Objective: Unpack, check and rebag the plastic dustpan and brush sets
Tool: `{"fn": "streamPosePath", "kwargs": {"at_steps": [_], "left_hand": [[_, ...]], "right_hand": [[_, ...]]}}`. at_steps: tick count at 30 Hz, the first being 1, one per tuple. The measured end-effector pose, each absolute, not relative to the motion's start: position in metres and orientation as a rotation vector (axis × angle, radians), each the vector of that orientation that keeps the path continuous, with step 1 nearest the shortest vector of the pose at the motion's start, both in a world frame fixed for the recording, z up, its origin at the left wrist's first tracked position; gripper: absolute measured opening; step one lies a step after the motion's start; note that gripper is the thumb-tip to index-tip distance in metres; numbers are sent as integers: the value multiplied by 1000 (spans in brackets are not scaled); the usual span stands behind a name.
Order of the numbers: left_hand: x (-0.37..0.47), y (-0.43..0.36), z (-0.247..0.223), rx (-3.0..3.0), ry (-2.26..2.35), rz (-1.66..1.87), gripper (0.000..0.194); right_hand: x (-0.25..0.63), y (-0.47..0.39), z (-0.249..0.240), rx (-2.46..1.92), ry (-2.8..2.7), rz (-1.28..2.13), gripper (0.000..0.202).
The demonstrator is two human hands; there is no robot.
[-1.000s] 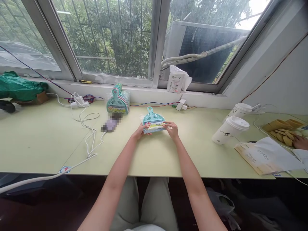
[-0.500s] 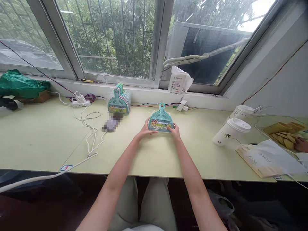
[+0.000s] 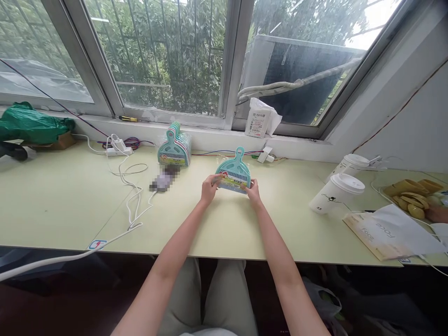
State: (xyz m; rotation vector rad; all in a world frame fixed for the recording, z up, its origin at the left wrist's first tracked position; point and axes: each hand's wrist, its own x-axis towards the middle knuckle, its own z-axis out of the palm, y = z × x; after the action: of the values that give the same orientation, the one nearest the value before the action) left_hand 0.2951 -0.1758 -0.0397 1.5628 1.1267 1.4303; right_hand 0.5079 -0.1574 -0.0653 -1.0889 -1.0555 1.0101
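Between my two hands is a small teal dustpan set (image 3: 235, 171) in clear plastic wrap, with a printed label across its front. It stands handle up, leaning slightly to the right, low over the table. My left hand (image 3: 210, 186) grips its left edge, thumb on the front. My right hand (image 3: 252, 191) pinches its lower right corner, with the thumb over the label. A row of similar wrapped dustpans (image 3: 174, 148), in teal, pink and white, stands to the left by the wall.
A blurred-out device (image 3: 164, 179) with a white cable lies left. Two white paper cups (image 3: 332, 193), a paper packet (image 3: 388, 233) and a food tray with another person's hand (image 3: 439, 213) are right. A tissue pack (image 3: 259, 119) and yellow screwdriver (image 3: 128, 118) lie on the sill.
My left hand has shifted up the dustpan set's left edge, fingers now more curled. The set has tilted slightly, its handle moving right. At the far right, the other person's hand has shifted.
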Motion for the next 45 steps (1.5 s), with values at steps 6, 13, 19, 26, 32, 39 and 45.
{"fn": "streamPosePath", "kwargs": {"at_steps": [6,13,19,26,32,39,45], "left_hand": [[290,-175,-42,1502,1428,1449,64],[250,-140,-20,1996,1658,919,24],[124,-94,31,2183,2210,596,26],[1,-65,0,2070,2538,214,34],[-10,-36,-27,1962,2485,340,61],[-4,-11,-35,1871,2399,656,65],[-11,0,-37,1850,2391,721,40]], "right_hand": [[504,-155,-71,-1158,-1096,933,60],[503,-157,-69,-1207,-1288,768,43],[496,-161,-66,-1284,-1313,569,38],[453,-142,-73,-1313,-1418,587,33],[387,-110,-73,-1272,-1547,511,24],[327,-80,-69,-1223,-1579,463,20],[289,-64,-56,-1135,-1575,411,21]]}}
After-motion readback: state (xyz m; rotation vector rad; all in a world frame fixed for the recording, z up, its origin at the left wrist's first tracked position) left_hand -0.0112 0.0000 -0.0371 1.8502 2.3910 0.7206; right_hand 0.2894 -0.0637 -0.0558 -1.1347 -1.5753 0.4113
